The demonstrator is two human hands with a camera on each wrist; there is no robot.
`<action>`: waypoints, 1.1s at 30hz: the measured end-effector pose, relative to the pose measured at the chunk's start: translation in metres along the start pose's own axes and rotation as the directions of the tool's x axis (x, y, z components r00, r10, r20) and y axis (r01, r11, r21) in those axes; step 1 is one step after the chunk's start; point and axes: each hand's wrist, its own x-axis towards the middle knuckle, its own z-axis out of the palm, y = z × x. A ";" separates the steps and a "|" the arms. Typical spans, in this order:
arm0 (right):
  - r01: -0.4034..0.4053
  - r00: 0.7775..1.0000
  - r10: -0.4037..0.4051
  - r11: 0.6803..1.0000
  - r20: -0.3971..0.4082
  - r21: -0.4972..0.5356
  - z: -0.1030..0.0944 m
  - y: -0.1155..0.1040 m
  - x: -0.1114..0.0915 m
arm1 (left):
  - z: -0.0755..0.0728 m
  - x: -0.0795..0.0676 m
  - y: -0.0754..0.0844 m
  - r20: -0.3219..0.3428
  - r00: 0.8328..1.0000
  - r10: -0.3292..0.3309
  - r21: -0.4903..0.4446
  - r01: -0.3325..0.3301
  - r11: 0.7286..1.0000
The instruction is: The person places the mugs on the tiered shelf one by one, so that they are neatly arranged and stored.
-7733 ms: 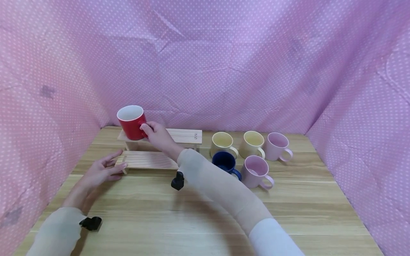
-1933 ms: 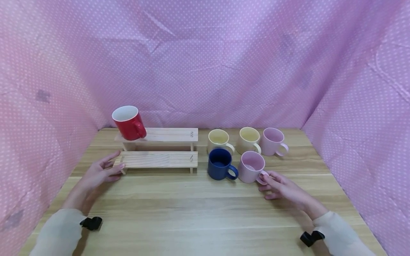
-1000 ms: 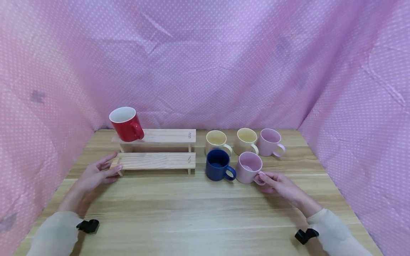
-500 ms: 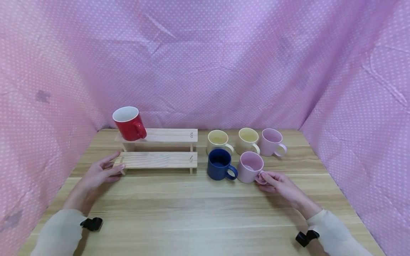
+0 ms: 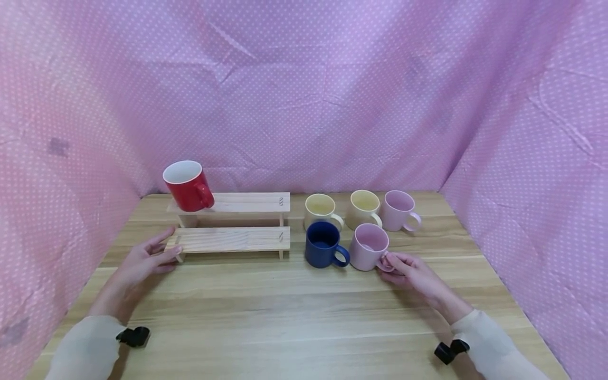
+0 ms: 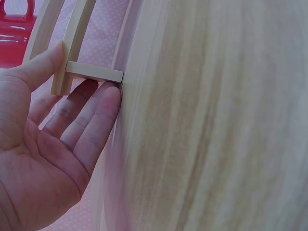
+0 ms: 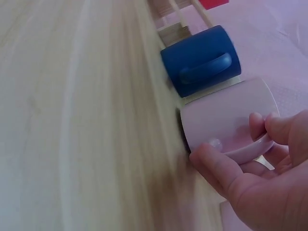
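My right hand (image 5: 410, 274) pinches the handle of the front pink mug (image 5: 367, 250) between thumb and fingers, with the mug upright and its base right at the tabletop. In the right wrist view one fingertip lies against the wall of that pink mug (image 7: 226, 115). A dark blue mug (image 5: 320, 250) stands just left of it. Far left, my left hand (image 5: 142, 261) grips the end of the lower wooden shelf (image 5: 233, 239); the left wrist view has the thumb on the board and the fingers around the shelf leg (image 6: 94, 71). On the upper shelf (image 5: 247, 201) stands a red mug (image 5: 187, 192), white inside.
Behind the blue and front pink mugs stand two yellow mugs (image 5: 317, 212) (image 5: 362, 214) and another pink mug (image 5: 395, 214), handles toward the right. Pink dotted cloth (image 5: 304, 105) hangs around the back and sides of the wooden table (image 5: 266, 316).
Earlier my right hand held the red mug over the upper shelf; it has let go there and moved right to the front pink mug's handle. My left hand has stayed at the shelf end.
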 end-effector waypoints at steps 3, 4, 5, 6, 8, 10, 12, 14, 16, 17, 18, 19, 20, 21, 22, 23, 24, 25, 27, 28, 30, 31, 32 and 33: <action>0.061 0.998 -0.062 0.998 0.026 0.021 -0.004 -0.003 -0.002 | 0.001 0.001 0.000 0.003 1.000 -0.007 0.020 0.007 1.000; 0.083 0.996 -0.084 0.996 0.037 0.028 -0.006 -0.005 -0.002 | 0.000 0.001 0.000 0.003 1.000 -0.011 0.022 0.011 1.000; 0.105 0.993 -0.106 0.994 0.044 0.035 -0.006 -0.008 -0.003 | 0.000 0.001 0.000 0.005 1.000 -0.014 0.026 0.014 1.000; 0.121 0.991 -0.123 0.992 0.052 0.041 -0.007 -0.012 -0.003 | 0.000 0.001 0.001 0.007 1.000 -0.018 0.031 0.017 0.999; 0.149 0.987 -0.152 0.988 0.058 0.050 -0.008 -0.021 -0.003 | 0.000 0.000 0.001 0.010 1.000 -0.024 0.031 0.024 0.999; 0.154 0.987 -0.157 0.986 0.047 0.061 -0.007 -0.032 -0.003 | 0.000 0.000 0.002 0.012 1.000 -0.027 0.030 0.027 0.999; 0.159 0.986 -0.162 0.985 0.049 0.061 -0.007 -0.043 -0.001 | 0.000 -0.001 0.003 0.011 1.000 -0.028 0.029 0.028 0.999; 0.166 0.984 -0.169 0.984 0.048 0.062 -0.008 -0.054 0.000 | 0.000 -0.001 0.003 0.011 1.000 -0.022 0.023 0.022 0.999; 0.179 0.981 -0.184 0.981 0.062 0.070 -0.008 -0.062 0.001 | 0.000 -0.001 0.003 0.009 1.000 -0.017 0.023 0.017 1.000; 0.185 0.979 -0.190 0.980 0.068 0.073 -0.008 -0.066 0.001 | 0.000 -0.001 0.003 0.008 1.000 -0.014 0.023 0.014 1.000; 0.193 0.977 -0.198 0.978 0.074 0.079 -0.008 -0.069 0.001 | 0.000 -0.001 0.003 0.008 1.000 -0.013 0.021 0.013 1.000; 0.202 0.975 -0.208 0.976 0.079 0.083 -0.008 -0.072 0.001 | 0.000 -0.001 0.003 0.008 1.000 -0.012 0.023 0.012 1.000; 0.208 0.973 -0.215 0.974 0.082 0.087 -0.008 -0.075 0.002 | 0.001 -0.001 0.003 0.007 1.000 -0.011 0.025 0.011 1.000; 0.214 0.971 -0.222 0.972 0.085 0.092 -0.007 -0.077 0.002 | 0.001 -0.001 0.003 0.006 1.000 -0.010 0.027 0.010 1.000; 0.219 0.970 -0.227 0.971 0.087 0.095 -0.006 -0.079 0.003 | 0.001 -0.001 0.003 0.006 1.000 -0.011 0.028 0.011 1.000; 0.221 0.970 -0.229 0.971 0.085 0.095 -0.006 -0.081 0.003 | 0.001 -0.001 0.003 0.006 1.000 -0.012 0.029 0.012 0.999; 0.223 0.969 -0.232 0.970 0.086 0.097 -0.005 -0.082 0.004 | 0.002 -0.001 0.003 0.005 1.000 -0.013 0.034 0.013 0.999; 0.223 0.969 -0.231 0.970 0.086 0.093 -0.004 -0.083 0.004 | 0.002 -0.001 0.003 0.003 1.000 -0.015 0.036 0.015 0.999; 0.223 0.969 -0.230 0.971 0.086 0.085 -0.002 -0.084 0.005 | 0.001 -0.001 0.003 0.002 1.000 -0.020 0.041 0.020 0.999; 0.224 0.969 -0.231 0.971 0.088 0.080 -0.001 -0.085 0.006 | 0.001 -0.001 0.003 0.001 1.000 -0.024 0.042 0.024 0.999; 0.225 0.969 -0.231 0.972 0.089 0.071 0.002 -0.086 0.007 | 0.002 -0.001 0.003 0.001 1.000 -0.027 0.040 0.027 0.999; 0.223 0.969 -0.229 0.972 0.089 0.068 0.003 -0.087 0.007 | 0.002 0.000 0.003 0.003 1.000 -0.025 0.037 0.025 0.999; 0.222 0.970 -0.228 0.973 0.089 0.066 0.004 -0.088 0.008 | 0.002 0.000 0.003 0.004 1.000 -0.023 0.036 0.023 0.999; 0.220 0.970 -0.225 0.974 0.089 0.063 0.005 -0.088 0.009 | 0.002 0.000 0.003 0.003 1.000 -0.020 0.033 0.020 0.999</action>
